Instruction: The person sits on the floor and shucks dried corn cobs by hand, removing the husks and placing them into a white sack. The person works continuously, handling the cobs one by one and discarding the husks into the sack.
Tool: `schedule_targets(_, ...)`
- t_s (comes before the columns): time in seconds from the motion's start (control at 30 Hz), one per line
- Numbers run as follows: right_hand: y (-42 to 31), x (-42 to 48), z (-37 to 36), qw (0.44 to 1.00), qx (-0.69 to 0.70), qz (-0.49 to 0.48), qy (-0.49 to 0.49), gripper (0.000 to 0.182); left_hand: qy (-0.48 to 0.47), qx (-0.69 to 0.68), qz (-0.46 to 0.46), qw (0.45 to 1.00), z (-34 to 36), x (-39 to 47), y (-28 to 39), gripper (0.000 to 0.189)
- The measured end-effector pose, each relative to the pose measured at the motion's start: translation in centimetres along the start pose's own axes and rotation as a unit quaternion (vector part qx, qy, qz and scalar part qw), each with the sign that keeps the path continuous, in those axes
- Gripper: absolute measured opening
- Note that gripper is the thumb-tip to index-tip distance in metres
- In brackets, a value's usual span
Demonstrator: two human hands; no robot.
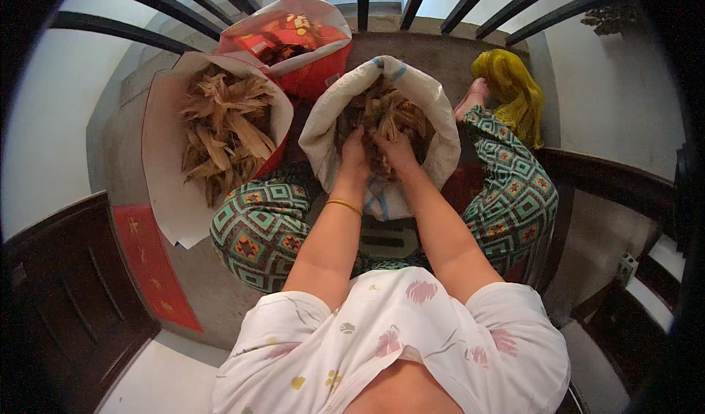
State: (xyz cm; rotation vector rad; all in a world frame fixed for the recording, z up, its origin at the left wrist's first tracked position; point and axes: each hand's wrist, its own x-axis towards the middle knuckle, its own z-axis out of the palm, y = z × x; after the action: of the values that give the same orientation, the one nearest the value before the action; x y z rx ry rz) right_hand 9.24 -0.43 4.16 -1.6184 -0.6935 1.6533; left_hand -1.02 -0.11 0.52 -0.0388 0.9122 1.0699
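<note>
Before me stands a white woven sack (447,133) with its rim rolled outward, between my knees. Both forearms reach down into its mouth. Inside lie dried corn husks (394,108) and darker contents in shadow. My left hand (355,147) is in the left part of the opening, its fingers mostly hidden among the husks. Close beside it, my right hand (397,150) touches the bunched husks. Whether either hand grips anything is unclear, because the fingertips are buried and dim.
At left, a wide white-lined bag (168,139) holds loose dry husks (228,133). Behind it stands a red printed bag (327,67) with dark contents. Yellow-green netting (506,94) lies by my right foot. Dark railing bars (363,1) border stairs ahead. A red paper strip (154,265) lies at left.
</note>
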Motion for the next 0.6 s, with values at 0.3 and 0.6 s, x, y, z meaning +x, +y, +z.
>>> schedule_targets(0.3, 0.5, 0.0, -0.1, 0.978, -0.181, -0.101, -0.027, 0.027, 0.147, 0.29, 0.029, 0.945, 1.7, -0.5, 1.1, 0.035)
schedule_targets(0.6, -1.9, -2.3, 0.1, 0.968, -0.199, -0.134, -0.074, 0.021, 0.093, 0.105, -0.087, 0.986, 1.9, -1.6, 1.9, 0.03)
